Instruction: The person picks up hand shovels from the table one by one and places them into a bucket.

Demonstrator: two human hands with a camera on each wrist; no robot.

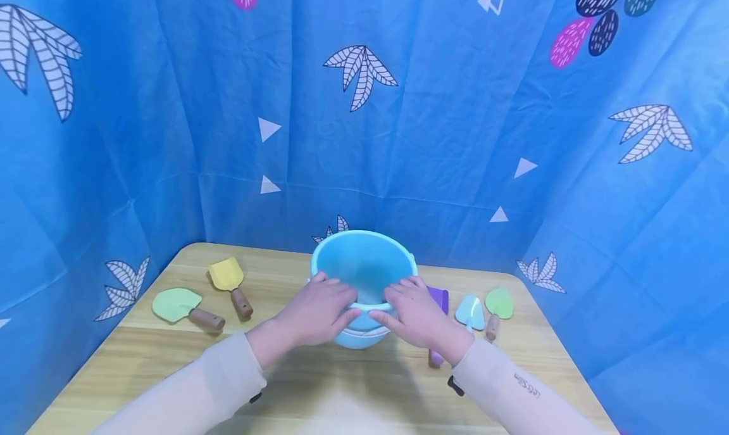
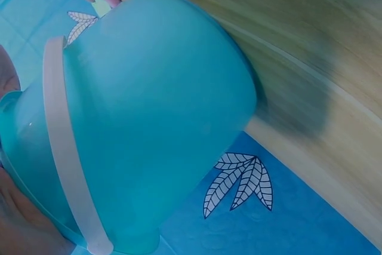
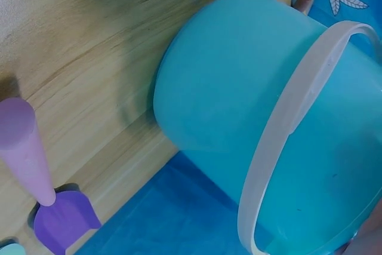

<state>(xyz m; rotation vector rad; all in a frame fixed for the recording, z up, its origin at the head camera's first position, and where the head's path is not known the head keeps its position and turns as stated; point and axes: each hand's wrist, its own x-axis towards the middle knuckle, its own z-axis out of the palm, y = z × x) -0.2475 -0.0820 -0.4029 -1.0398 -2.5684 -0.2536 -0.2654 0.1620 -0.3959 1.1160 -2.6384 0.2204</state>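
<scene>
A light blue bucket (image 1: 364,251) with its mouth up stands at the middle of the table. My left hand (image 1: 319,308) grips its near rim from the left, fingers over the edge inside and thumb outside. Close beside it, my right hand (image 1: 418,311) holds the same rim in the same way. The bucket's white handle (image 2: 62,141) hangs down against its outer wall, and shows in the right wrist view as a pale band. Little of either hand appears in the wrist views.
Left of the bucket lie a yellow shovel (image 1: 226,274) and a pale green shovel (image 1: 176,304), both brown-handled. On the right are a purple shovel (image 3: 65,222), partly hidden by the right arm, a light blue shovel (image 1: 469,312) and a green shovel (image 1: 499,302). Blue cloth (image 1: 364,150) surrounds the table.
</scene>
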